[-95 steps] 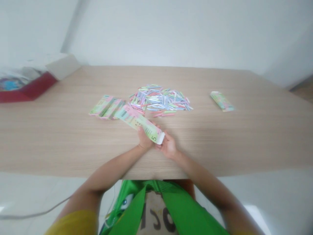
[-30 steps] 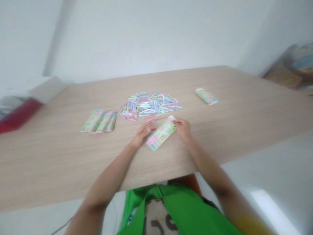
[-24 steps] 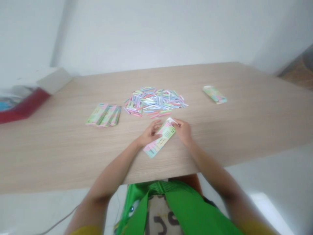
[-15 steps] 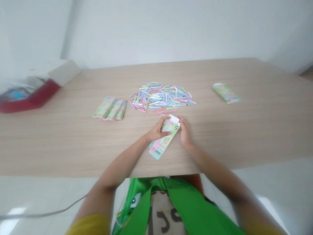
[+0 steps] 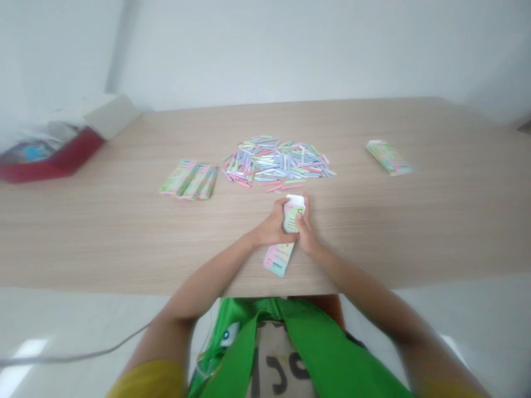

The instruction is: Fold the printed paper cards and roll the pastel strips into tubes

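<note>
Just in front of me, over the near part of the table, is a slim pastel cardboard box [image 5: 281, 257] in pink, green and yellow, with a white flap standing up at its far end. My left hand [image 5: 274, 225] is closed round its left side, the thumb lying across the front. My right hand [image 5: 306, 232] grips the right side, its thumb on the upper face. Beyond the hands lies a heap of thin pastel sticks [image 5: 277, 160], pink, green, blue and white. The box's inside is hidden.
Several similar boxes [image 5: 189, 179] lie side by side to the left of the heap. Another box [image 5: 388, 157] rests at the right. At the far left stands an open red carton [image 5: 53, 163] with things inside. The wooden table's [image 5: 124, 260] near edge runs close to my body.
The box has turned more upright in view and moved slightly nearer to me. My right hand has come from beside its edge to a grip with the thumb on its face.
</note>
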Available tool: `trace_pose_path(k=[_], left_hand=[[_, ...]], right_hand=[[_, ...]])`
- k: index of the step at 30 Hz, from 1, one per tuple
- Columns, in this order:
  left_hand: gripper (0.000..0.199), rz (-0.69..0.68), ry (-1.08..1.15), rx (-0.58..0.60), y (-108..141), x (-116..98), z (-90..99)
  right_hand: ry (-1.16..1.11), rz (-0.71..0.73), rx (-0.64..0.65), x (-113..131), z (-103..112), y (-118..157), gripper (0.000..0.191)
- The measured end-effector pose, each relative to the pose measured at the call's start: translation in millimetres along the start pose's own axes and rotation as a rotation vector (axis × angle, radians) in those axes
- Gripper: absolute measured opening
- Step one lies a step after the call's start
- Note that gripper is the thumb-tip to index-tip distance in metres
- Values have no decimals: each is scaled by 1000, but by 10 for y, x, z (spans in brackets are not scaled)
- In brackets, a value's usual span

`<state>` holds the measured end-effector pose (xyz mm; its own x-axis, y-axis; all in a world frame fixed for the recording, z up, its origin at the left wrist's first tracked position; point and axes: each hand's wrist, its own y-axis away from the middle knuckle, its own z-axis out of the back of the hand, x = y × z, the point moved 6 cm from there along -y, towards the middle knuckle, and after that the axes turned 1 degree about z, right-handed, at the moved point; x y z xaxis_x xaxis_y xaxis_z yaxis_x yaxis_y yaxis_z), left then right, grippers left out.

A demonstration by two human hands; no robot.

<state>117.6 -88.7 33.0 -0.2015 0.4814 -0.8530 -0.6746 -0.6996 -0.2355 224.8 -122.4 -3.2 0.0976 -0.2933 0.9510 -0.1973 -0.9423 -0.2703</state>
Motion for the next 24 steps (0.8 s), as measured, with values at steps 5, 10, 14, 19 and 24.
trace_pose_path(k=[5, 10, 14, 19, 24], left_hand=[[90, 56, -89, -105, 48, -42, 88], [88, 11, -104, -171, 45, -98, 138], [90, 14, -127, -138, 53, -127, 122], [92, -9, -116, -90, 78, -150, 75], [97, -43, -187, -137, 94, -156, 62]], right_hand=[[259, 131, -104, 134, 42, 18, 54], [506, 329, -234, 396, 132, 18, 21], [569, 435, -237, 545, 158, 43, 26], [652, 442, -370, 550, 251, 64, 27], [609, 389, -375, 498, 265, 49, 33]])
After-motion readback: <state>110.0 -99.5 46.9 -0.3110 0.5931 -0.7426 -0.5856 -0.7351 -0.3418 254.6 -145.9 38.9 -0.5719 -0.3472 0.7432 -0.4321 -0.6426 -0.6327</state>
